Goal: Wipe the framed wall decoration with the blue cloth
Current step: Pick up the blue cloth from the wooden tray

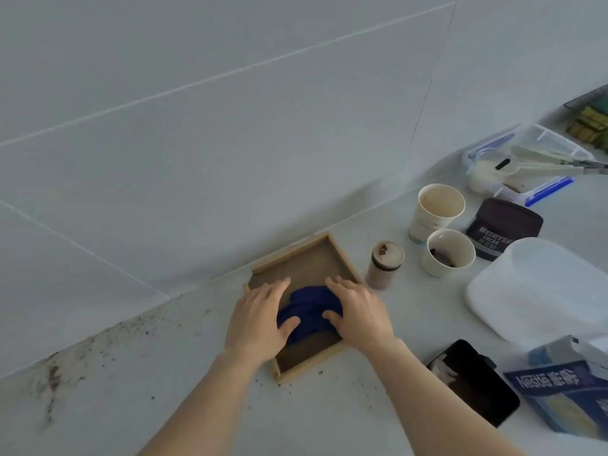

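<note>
Head view of a pale countertop (197, 373) meeting a tiled wall (230, 126). At centre, a wooden picture frame (309, 261) lies flat on the counter, its far edge near the wall and its brown panel facing up. A crumpled blue cloth (311, 311) rests on the panel, in the half of the frame nearer the person.

The left hand (260, 320) lies palm down at the cloth's 9 o'clock side, fingers spread flat over the frame's left edge and thumb pressed onto the cloth; it presses and does not clench. The right hand (358, 312) lies palm down at the cloth's 3 o'clock side, fingers extended over the frame's right edge and thumb on the cloth, likewise flat and unclenched. The cloth sits bunched between the two thumbs.

At 2 o'clock from the frame, just beside its right corner, stands a small jar (385, 263). Further toward 2 o'clock stand two paper cups (439, 209), the nearer one (449, 251) holding dark residue, with a dark cocoa pouch (503, 230) beside them. A white plastic lid (539, 287) lies at 3 o'clock, a black phone (477, 383) at 4 o'clock, and a blue carton (566, 396) beyond the phone. Dark specks and stains (52, 380) mark the counter at 8 o'clock.
</note>
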{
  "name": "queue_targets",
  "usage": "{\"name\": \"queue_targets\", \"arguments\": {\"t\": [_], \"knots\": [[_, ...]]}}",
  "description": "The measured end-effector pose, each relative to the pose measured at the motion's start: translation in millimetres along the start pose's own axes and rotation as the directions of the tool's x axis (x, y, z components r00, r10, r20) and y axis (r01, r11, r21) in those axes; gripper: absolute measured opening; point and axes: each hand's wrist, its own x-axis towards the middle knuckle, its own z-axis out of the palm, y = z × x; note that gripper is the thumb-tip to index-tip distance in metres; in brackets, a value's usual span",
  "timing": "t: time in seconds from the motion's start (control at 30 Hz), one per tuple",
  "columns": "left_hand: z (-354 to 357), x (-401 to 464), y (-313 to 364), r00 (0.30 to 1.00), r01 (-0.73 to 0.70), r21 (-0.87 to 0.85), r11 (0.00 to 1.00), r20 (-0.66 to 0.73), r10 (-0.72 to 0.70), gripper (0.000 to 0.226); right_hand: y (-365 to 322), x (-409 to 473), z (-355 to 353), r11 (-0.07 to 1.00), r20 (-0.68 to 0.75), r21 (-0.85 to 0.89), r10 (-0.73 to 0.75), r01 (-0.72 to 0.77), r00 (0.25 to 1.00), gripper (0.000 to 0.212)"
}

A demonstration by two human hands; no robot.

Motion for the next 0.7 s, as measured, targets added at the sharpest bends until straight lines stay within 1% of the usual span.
{"name": "queue_targets", "arguments": {"t": [0.07, 0.2, 0.37, 0.5, 0.57, 0.7], "knots": [[8, 6, 1, 1.0, 0.005, -0.002, 1.0, 0.028, -0.005, 0.076, 4, 3, 5, 1.0, -0.023, 0.01, 0.002, -0.002, 1.0, 0.062], [20, 8, 5, 0.999, 0.018, 0.029, 0.999, 0.048, -0.019, 0.059, 8, 5, 15, 0.999, -0.073, 0.032, 0.025, -0.022, 0.997, 0.046], [21, 8, 10, 0.997, 0.08, 0.021, 0.997, -0.027, -0.079, 0.038, 8, 8, 11, 0.998, -0.147, 0.06, 0.024, -0.015, 0.989, 0.02], [13, 6, 6, 0.995, 0.064, 0.007, 0.998, -0.076, -0.064, 0.03, 5, 6, 5, 0.998, -0.183, 0.066, 0.021, -0.009, 0.983, 0.014], [2, 5, 4, 0.991, 0.06, 0.0, 0.998, -0.123, -0.06, 0.027, 1, 5, -1, 0.998, -0.225, 0.062, 0.017, -0.003, 0.974, 0.014], [-30, 3, 1, 0.983, 0.012, 0.018, 1.0, -0.184, -0.009, 0.022, -13, 6, -22, 0.998, -0.281, 0.065, -0.005, 0.025, 0.96, 0.015]]}}
